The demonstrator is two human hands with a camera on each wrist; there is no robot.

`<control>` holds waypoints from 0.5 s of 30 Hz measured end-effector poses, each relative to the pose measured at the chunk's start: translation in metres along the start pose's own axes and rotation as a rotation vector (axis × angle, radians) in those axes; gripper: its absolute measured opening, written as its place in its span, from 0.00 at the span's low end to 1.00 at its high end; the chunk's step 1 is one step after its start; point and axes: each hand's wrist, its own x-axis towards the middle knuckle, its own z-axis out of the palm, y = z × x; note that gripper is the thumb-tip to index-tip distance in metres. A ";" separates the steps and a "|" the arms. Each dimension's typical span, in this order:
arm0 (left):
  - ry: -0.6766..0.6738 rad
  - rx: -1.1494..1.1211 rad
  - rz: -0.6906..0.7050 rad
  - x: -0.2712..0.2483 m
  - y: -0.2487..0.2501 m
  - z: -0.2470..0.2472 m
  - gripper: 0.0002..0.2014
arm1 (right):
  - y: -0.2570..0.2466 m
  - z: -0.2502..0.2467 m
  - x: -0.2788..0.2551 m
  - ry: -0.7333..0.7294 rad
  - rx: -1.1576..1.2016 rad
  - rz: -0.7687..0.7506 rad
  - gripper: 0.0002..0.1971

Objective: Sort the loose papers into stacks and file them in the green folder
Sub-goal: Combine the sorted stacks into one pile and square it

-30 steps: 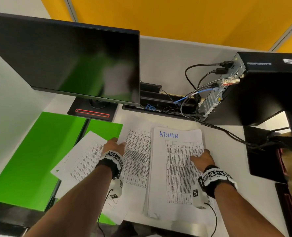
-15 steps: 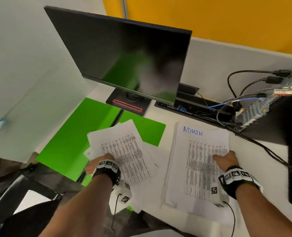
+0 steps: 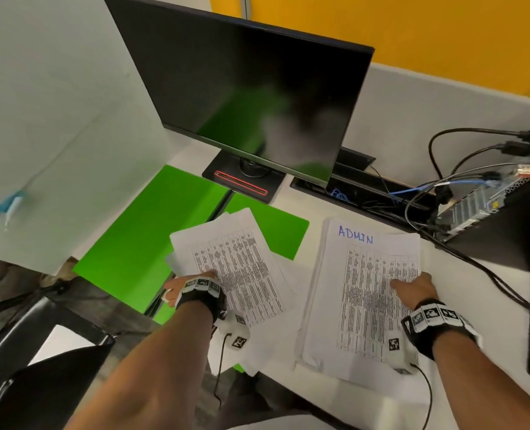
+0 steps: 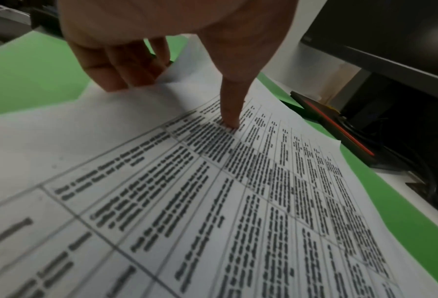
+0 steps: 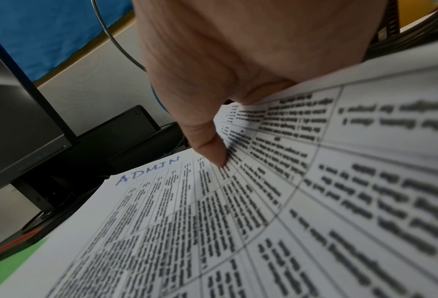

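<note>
The green folder (image 3: 139,243) lies open on the desk at left, below the monitor. My left hand (image 3: 180,287) holds a bundle of printed table sheets (image 3: 242,268) over the folder's right flap (image 3: 285,234). Its thumb (image 4: 229,119) presses on top and the fingers (image 4: 126,76) curl under the sheets' edge. More loose sheets (image 3: 257,346) lie beneath. To the right sits a stack headed "ADMIN" (image 3: 356,293). My right hand (image 3: 412,287) grips its right edge, thumb (image 5: 210,149) on top, fingers hidden underneath.
A black monitor (image 3: 251,97) on its base (image 3: 242,181) stands behind the folder. A black computer case (image 3: 505,225) with several cables (image 3: 443,193) fills the right rear. A grey partition wall (image 3: 55,119) closes the left. A black chair (image 3: 40,367) sits below the desk's front edge.
My left hand has gathered sheets from the middle pile and carried them left, over the folder. The right hand has stayed on the ADMIN stack. The view has swung left.
</note>
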 end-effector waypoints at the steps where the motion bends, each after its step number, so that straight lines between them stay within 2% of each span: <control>1: -0.007 -0.095 -0.008 -0.001 -0.001 -0.002 0.29 | 0.000 0.000 -0.001 0.001 0.000 0.001 0.37; 4: 0.004 -0.413 -0.093 0.024 -0.010 0.009 0.31 | -0.001 -0.001 -0.003 -0.004 0.007 0.003 0.37; 6: 0.031 -0.668 -0.175 0.016 -0.010 0.009 0.35 | -0.001 -0.002 -0.005 -0.006 0.014 0.006 0.36; 8: 0.117 -0.845 -0.193 0.002 -0.004 0.007 0.30 | -0.001 -0.002 -0.006 -0.006 0.024 0.006 0.36; 10: 0.189 -0.902 -0.148 -0.011 0.003 0.005 0.24 | -0.001 -0.003 -0.008 -0.011 0.030 0.004 0.36; 13: 0.208 -0.931 -0.024 -0.017 0.015 0.006 0.23 | -0.002 -0.004 -0.009 -0.017 0.039 0.003 0.36; 15: 0.222 -0.938 -0.033 -0.020 0.015 0.003 0.20 | -0.002 -0.004 -0.010 -0.021 0.038 0.004 0.37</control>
